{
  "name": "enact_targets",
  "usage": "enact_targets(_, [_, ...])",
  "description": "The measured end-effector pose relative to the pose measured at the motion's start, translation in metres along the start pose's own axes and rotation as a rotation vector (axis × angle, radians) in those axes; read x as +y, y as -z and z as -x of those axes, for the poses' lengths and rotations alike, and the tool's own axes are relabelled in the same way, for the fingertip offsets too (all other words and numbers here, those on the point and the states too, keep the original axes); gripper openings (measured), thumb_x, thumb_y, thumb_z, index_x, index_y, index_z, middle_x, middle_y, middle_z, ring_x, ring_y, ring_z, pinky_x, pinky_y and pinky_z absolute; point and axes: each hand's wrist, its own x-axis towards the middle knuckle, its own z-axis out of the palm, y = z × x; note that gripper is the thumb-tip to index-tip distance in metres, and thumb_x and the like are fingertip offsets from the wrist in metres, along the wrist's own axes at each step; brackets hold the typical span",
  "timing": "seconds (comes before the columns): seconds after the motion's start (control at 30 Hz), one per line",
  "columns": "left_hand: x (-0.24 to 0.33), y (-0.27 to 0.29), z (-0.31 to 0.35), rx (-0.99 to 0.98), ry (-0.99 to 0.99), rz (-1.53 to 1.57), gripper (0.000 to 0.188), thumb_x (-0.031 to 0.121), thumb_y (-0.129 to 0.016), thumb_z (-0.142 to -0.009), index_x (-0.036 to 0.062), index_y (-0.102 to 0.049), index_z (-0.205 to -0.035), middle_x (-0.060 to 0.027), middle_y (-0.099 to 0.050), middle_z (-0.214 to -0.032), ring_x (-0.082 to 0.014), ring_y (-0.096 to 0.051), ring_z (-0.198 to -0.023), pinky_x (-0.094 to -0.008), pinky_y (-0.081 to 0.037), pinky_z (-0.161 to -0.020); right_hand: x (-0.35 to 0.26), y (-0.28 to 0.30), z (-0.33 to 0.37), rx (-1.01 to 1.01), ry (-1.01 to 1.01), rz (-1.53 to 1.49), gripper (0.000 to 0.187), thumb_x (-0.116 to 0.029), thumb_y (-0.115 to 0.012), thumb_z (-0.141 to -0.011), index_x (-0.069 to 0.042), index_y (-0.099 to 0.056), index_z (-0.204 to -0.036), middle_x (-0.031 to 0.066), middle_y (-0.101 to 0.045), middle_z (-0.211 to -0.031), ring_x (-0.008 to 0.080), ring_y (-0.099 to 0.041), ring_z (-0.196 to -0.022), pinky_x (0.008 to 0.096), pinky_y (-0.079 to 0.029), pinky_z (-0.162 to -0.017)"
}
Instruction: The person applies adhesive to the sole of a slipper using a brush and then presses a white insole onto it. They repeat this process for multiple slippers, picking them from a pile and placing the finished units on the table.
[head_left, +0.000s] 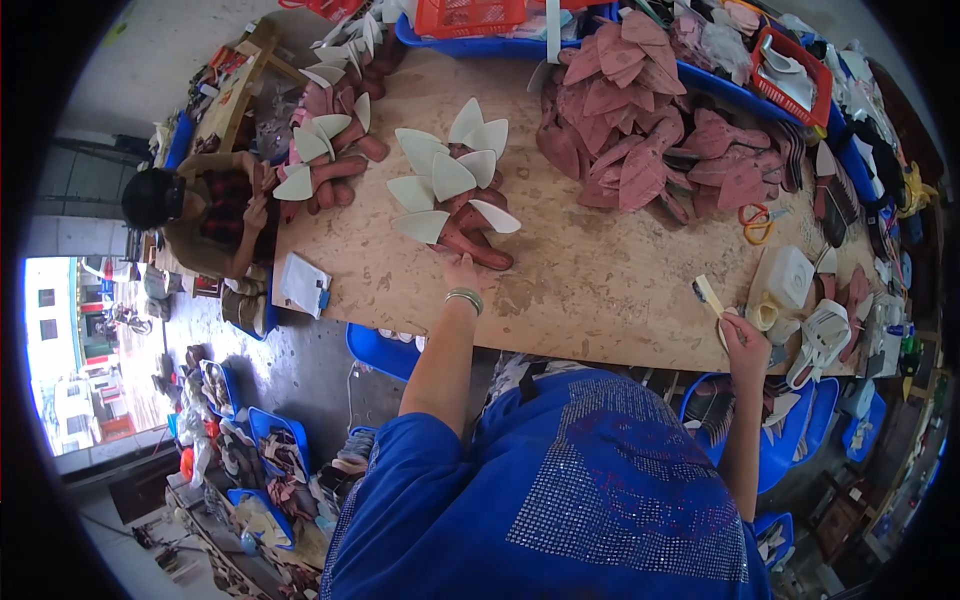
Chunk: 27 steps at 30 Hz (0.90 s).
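My left hand [461, 271] reaches to the near end of a group of reddish-brown shoe pieces [478, 249] with pale, pointed leaf-shaped ends. Its fingers are closed at the edge of the nearest piece. The pale ends [453, 176] fan out to both sides along the row. At the table's near edge on the right, my right hand [747, 343] grips a small brush [708, 296] with a pale wooden body and dark bristles. A cream plastic container [783, 278] with an open mouth lies just right of that hand.
A large heap of dull red shoe pieces [640, 120] covers the far right of the wooden table [570, 290]. Orange-handled scissors [757, 222] lie nearer. More pale-tipped pieces [325, 150] line the far left, where another person [215, 205] works. A clipboard [303, 285] rests at the left edge.
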Motion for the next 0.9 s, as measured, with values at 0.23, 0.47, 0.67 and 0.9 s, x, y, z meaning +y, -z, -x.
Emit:
enact_targets(0.23, [-0.016,0.021,-0.028,0.026,-0.041,0.003,0.023,0.004,-0.056,-0.093,0.0083,-0.045,-0.113,-0.0087,-0.054,-0.104,-0.0215,-0.057,-0.088,-0.0461,-0.055,-0.071,0.004,-0.006,0.0,-0.01,-0.039,0.0,0.021,-0.017,-0.069,-0.085,-0.002,-0.071,-0.1,0.0069,-0.07,-0.082,0.01,-0.063,-0.078,0.0252,-0.049,-0.073])
enact_targets(0.47, [-0.012,-0.015,0.011,0.056,-0.111,-0.137,0.022,0.008,-0.06,-0.092,0.0038,-0.047,-0.108,-0.0076,-0.055,-0.089,-0.0187,-0.055,-0.08,-0.0366,-0.051,-0.067,0.018,0.0,0.006,0.065,-0.076,-0.022,0.02,-0.018,-0.07,-0.084,-0.004,-0.072,-0.099,0.0142,-0.071,-0.086,0.0186,-0.068,-0.078,0.0296,-0.051,-0.073])
enact_targets(0.67, [-0.052,-0.038,0.096,-0.243,-0.696,-0.77,0.018,0.014,-0.058,-0.092,0.0051,-0.055,-0.107,-0.0052,-0.057,-0.088,-0.0156,-0.056,-0.075,-0.0294,-0.048,-0.067,0.022,0.005,0.002,0.124,-0.041,-0.019,0.019,-0.017,-0.07,-0.083,-0.005,-0.073,-0.098,0.0141,-0.071,-0.086,0.0218,-0.069,-0.077,0.0304,-0.052,-0.072])
enact_targets(0.9, [0.032,-0.216,0.167,-0.717,-1.165,-0.729,0.018,0.008,-0.056,-0.09,0.0012,-0.055,-0.107,-0.0178,-0.057,-0.093,-0.0348,-0.057,-0.087,-0.0401,-0.047,-0.076,0.041,0.027,0.016,0.241,-0.066,-0.093,0.02,-0.016,-0.07,-0.083,-0.002,-0.072,-0.098,0.0138,-0.071,-0.083,0.019,-0.068,-0.073,0.0296,-0.051,-0.068])
